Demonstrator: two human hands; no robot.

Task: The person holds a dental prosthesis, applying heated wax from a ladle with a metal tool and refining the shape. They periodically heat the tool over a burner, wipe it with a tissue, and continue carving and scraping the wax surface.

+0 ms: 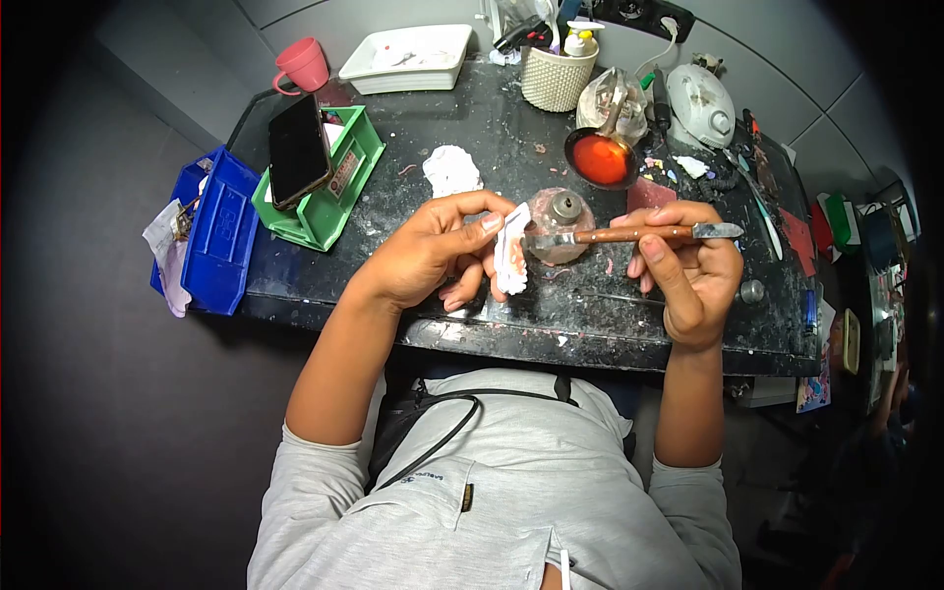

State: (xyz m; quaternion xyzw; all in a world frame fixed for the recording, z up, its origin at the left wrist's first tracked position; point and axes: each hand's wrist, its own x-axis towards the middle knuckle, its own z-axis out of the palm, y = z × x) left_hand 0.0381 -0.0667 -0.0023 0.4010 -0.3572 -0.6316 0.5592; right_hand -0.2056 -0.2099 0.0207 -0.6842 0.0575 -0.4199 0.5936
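Observation:
My left hand (pixel 438 248) grips a small white plaster cast with pink wax (pixel 511 258), held upright over the near part of the dark bench (pixel 393 197). My right hand (pixel 690 267) holds a wooden-handled metal tool (pixel 639 235) horizontally, its left tip touching the cast. A round glass burner (pixel 560 224) stands just behind the cast and the tool's tip.
A red bowl (pixel 601 158) sits behind the burner, with a white lump (pixel 452 169) to its left. A phone (pixel 298 149) lies on a green bin (pixel 334 192), beside a blue bin (pixel 221 231). At the back stand a pink cup (pixel 303 65), white tray (pixel 405 57) and woven holder (pixel 557 77).

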